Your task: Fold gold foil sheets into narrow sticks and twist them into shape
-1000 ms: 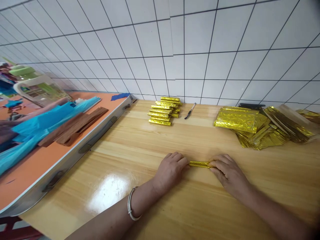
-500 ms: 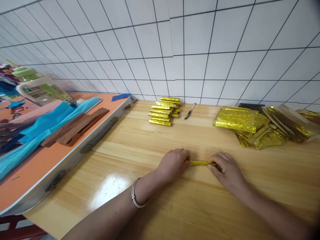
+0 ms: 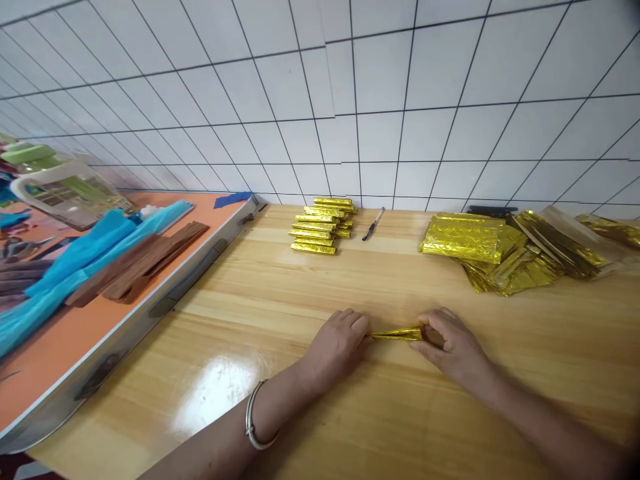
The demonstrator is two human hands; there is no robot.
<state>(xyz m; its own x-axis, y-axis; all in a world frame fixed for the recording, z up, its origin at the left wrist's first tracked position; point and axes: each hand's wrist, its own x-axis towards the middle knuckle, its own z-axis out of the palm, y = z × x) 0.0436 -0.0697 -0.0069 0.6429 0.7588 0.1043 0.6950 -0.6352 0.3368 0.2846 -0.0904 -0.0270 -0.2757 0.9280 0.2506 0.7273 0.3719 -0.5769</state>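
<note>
Low over the wooden tabletop [image 3: 225,287], a narrow folded strip of gold foil paper [image 3: 397,334] spans the gap between my hands. My left hand [image 3: 336,348], with a silver bangle on its wrist, pinches the left end, which its fingers partly hide. At the other end, my right hand [image 3: 453,343] grips the strip between thumb and fingers, and the foil looks slightly parted there. Several rolled gold foil pieces [image 3: 320,227] lie stacked beyond my hands near the wall. To the right is a pile of flat gold foil sheets [image 3: 465,239].
A black pen [image 3: 373,225] lies by the tiled wall [image 3: 380,73]. On the left, an orange-topped surface with a raised edge [image 3: 165,303] carries blue crepe paper [image 3: 85,250], brown paper strips [image 3: 143,260] and a clear jug with a green lid [image 3: 65,187].
The foil strip has spread open somewhat at its right end, where my right thumb and fingers are wider apart. The whole view has shifted slightly, so the background sits further left.
</note>
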